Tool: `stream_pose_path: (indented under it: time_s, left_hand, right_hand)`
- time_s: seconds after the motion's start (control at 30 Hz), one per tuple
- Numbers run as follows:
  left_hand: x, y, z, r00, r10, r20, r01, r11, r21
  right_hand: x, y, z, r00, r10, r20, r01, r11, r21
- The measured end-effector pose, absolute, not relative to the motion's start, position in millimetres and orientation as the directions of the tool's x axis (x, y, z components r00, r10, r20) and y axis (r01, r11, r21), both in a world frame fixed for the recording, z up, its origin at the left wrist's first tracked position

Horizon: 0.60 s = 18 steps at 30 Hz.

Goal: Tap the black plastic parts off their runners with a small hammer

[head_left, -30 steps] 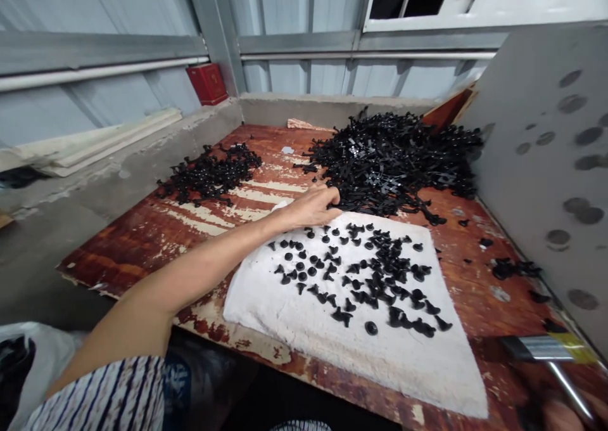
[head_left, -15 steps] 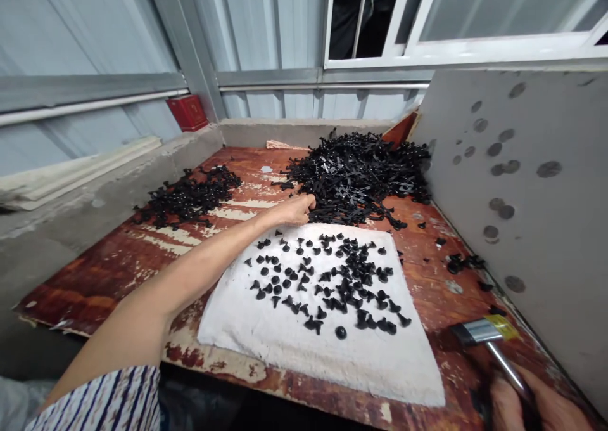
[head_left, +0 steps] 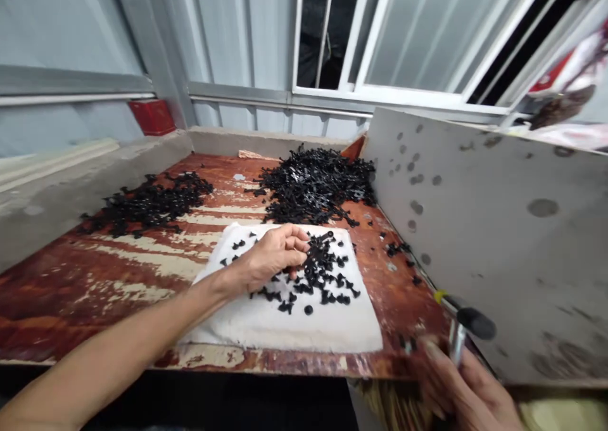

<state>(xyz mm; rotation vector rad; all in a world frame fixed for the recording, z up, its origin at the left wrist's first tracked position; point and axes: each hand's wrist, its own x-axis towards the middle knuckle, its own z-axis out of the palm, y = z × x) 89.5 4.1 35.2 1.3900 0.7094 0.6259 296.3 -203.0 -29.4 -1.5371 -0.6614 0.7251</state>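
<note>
Left hand (head_left: 270, 258): fingertips pinched on a black plastic strip (head_left: 319, 239), over the white foam pad (head_left: 285, 329) at the near edge of the worn red-brown wooden bench (head_left: 95, 272), among loose black plastic studs (head_left: 327, 282). Right hand (head_left: 463, 390): closed round a black-headed metal hammer (head_left: 468, 322), near right corner. Advised: lay strip flat, fingers clear of the head.

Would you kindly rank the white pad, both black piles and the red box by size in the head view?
1. white pad
2. far pile and left pile: too alike to rank
3. red box
</note>
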Motion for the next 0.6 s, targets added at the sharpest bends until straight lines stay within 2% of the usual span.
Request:
stream_pose_path:
  time_s: [0.07, 0.13, 0.23, 0.37, 0.5, 0.6]
  left_hand:
    - [94, -24, 28, 0.699, 0.707, -0.104, 0.006, 0.14, 0.99]
    - [97, -48, 21, 0.744, 0.652, -0.147, 0.027, 0.19, 0.981]
    - [94, -73, 15, 0.785, 0.582, -0.211, 0.069, 0.256, 0.964]
    - [81, -87, 8, 0.813, 0.534, -0.232, 0.059, 0.32, 0.946]
    - [64, -86, -2, 0.769, 0.584, -0.259, -0.02, 0.427, 0.904]
    - [52, -81, -6, 0.743, 0.566, -0.357, 0.004, 0.53, 0.848]
  right_hand:
    - [267, -199, -23, 0.591, 0.792, -0.156, -0.259, 0.003, -0.966]
    - [244, -192, -20, 0.531, 0.831, -0.165, -0.353, 0.04, -0.935]
    - [225, -182, -21, 0.434, 0.894, -0.111, -0.327, 0.041, -0.944]
    - [214, -178, -27, 0.344, 0.931, -0.121, -0.296, -0.015, -0.955]
    - [207, -175, -32, 0.363, 0.923, -0.128, -0.293, -0.018, -0.956]
    - [205, -172, -34, 0.406, 0.905, -0.129, -0.28, -0.011, -0.96]
